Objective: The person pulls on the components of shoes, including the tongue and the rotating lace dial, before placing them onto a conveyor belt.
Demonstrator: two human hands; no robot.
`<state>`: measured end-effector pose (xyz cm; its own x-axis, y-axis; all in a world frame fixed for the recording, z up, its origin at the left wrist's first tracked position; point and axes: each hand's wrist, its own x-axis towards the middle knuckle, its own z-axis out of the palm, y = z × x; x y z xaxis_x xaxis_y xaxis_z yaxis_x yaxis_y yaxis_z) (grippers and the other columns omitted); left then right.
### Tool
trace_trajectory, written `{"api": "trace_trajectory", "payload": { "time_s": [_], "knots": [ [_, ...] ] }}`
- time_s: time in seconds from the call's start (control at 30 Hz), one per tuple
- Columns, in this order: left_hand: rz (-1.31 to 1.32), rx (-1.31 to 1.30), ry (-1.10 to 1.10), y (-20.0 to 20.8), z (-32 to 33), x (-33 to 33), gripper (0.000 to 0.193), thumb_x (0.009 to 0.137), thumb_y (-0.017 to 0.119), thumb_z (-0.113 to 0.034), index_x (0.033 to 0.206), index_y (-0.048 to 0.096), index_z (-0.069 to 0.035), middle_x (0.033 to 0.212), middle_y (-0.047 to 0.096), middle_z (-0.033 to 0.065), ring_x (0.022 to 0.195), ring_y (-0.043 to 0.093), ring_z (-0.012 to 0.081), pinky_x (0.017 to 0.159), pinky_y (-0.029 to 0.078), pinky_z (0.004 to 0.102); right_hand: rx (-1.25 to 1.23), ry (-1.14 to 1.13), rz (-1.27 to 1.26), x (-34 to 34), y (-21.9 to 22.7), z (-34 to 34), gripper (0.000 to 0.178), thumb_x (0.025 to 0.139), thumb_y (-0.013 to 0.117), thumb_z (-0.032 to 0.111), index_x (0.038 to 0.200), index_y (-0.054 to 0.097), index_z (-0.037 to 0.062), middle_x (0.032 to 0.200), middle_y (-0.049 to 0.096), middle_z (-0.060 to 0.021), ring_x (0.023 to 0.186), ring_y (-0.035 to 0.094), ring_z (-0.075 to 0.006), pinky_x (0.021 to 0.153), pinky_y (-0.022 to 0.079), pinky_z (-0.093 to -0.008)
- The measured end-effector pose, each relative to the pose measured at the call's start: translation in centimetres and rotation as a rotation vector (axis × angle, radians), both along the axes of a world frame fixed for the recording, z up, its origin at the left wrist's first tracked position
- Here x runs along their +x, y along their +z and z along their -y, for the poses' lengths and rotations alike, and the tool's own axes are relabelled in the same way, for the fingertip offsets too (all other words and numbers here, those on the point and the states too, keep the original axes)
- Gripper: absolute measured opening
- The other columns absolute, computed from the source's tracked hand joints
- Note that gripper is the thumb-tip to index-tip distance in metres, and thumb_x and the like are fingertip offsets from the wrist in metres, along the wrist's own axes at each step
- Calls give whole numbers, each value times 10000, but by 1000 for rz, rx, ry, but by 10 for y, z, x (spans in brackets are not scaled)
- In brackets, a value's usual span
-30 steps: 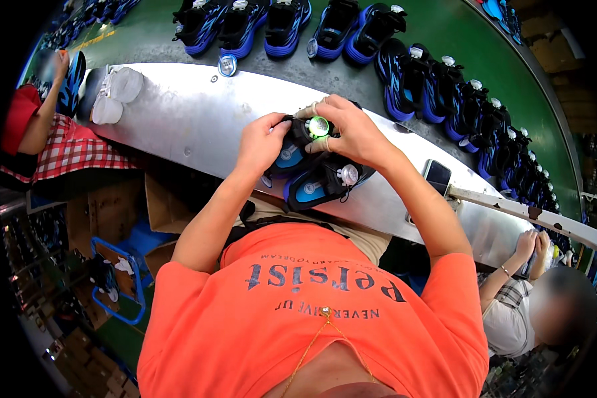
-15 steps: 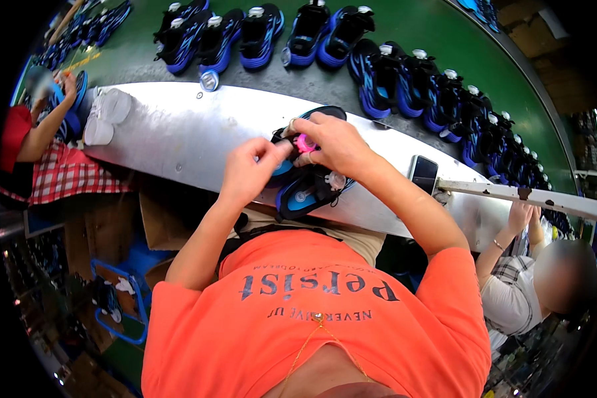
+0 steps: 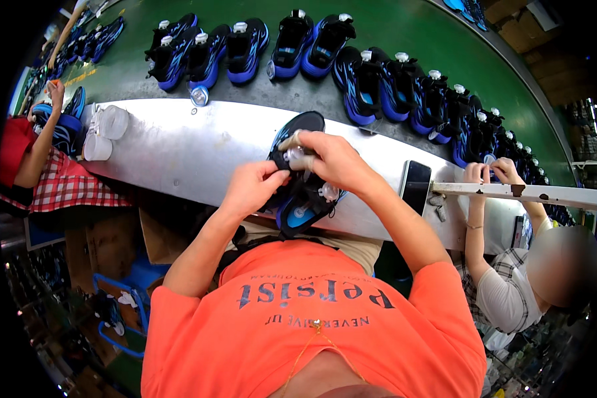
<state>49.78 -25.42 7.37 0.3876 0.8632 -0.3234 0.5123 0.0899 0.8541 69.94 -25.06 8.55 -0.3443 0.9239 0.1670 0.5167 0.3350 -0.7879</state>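
A black and blue sports shoe lies on the metal bench in front of me, toe pointing away. Over its opening, my right hand, with pale covers on its fingertips, closes round a small shiny, clear-looking round piece. My left hand is pinched at the shoe's near left side; whatever sits between thumb and finger is hidden. Nearer to me is a second shoe with a blue insole and a clear round piece on its black upper.
Rows of similar shoes stand along the green table. White rolls sit at the bench's left, and a phone lies right beside a white metal bar. Co-workers' hands work at the right and far left.
A bright pink round piece showed at my right fingers; now a clear-looking one does. Both hands have shifted slightly nearer to me. The right co-worker's hands have moved further in and away from the body.
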Motion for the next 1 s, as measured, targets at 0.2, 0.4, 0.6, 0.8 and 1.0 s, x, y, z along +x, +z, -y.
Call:
{"api": "trace_trajectory", "payload": {
  "time_s": [0.2, 0.4, 0.6, 0.8, 1.0],
  "knots": [
    [-53, -15, -28, -1, 3, -6, 227, 867, 626, -232, 870, 695, -16, 720, 682, 63, 620, 624, 129, 608, 486, 285, -61, 54, -49, 3, 10, 4, 245, 807, 691, 286, 929, 614, 88, 627, 567, -109, 586, 569, -295, 581, 466, -380],
    [-183, -37, -130, 11, -11, 7, 323, 870, 644, -321, 799, 705, -12, 678, 674, 106, 646, 648, 160, 619, 493, 310, -211, -157, 149, -1, 9, 10, 244, 833, 667, 273, 970, 632, 74, 759, 622, -144, 657, 573, -286, 632, 471, -351],
    [-241, 918, -321, 54, -137, 50, 302, 822, 695, -368, 819, 667, -67, 682, 582, 106, 634, 575, 251, 599, 460, 354, -252, -214, -193, 42, 10, 43, 302, 916, 598, 193, 1179, 623, 48, 916, 640, -61, 724, 562, -136, 684, 470, -291],
    [-809, 792, -302, -15, -230, 118, 469, 786, 678, -437, 1149, 624, -145, 922, 684, 143, 904, 647, 327, 835, 477, 435, -379, -284, -138, 52, 20, 77, 228, 913, 612, 149, 1107, 673, 48, 939, 646, -49, 783, 569, -116, 710, 465, -249],
    [-507, 1002, -447, 39, -161, 11, 347, 837, 658, -357, 968, 650, -35, 877, 631, 170, 838, 594, 378, 733, 476, 420, -347, -282, -258, 70, 15, 93, 267, 879, 639, 121, 1142, 659, 80, 937, 620, -78, 848, 578, -176, 776, 464, -288]
  ]
}}
